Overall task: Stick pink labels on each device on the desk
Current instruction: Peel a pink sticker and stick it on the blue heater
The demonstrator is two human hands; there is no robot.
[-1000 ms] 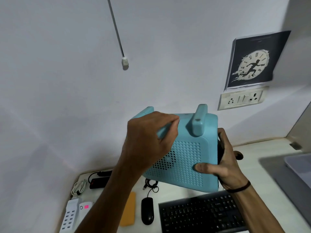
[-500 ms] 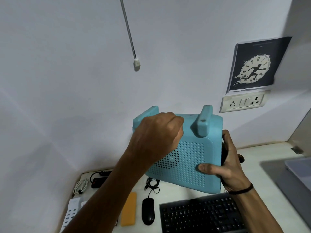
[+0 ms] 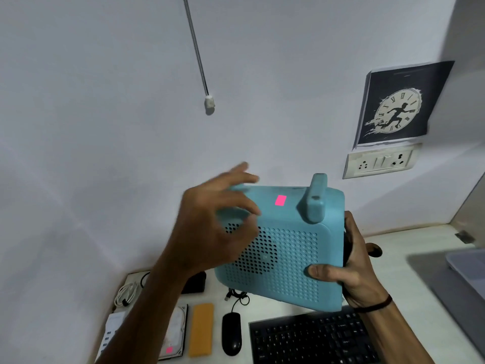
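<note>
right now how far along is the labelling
Done: the teal perforated plastic device, gripped by the right hand, carries a pink label; so does the silver hard drive. The left hand is open. Unlabelled: orange slab, black mouse, black keyboard.

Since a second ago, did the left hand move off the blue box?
Yes. The left hand opened and pulled left, uncovering the pink label beside the box's handle.

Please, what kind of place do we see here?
Probably a home or small office computer desk in a wall corner: a black keyboard and mouse lie on the white desk, with a socket panel on the wall.
</note>
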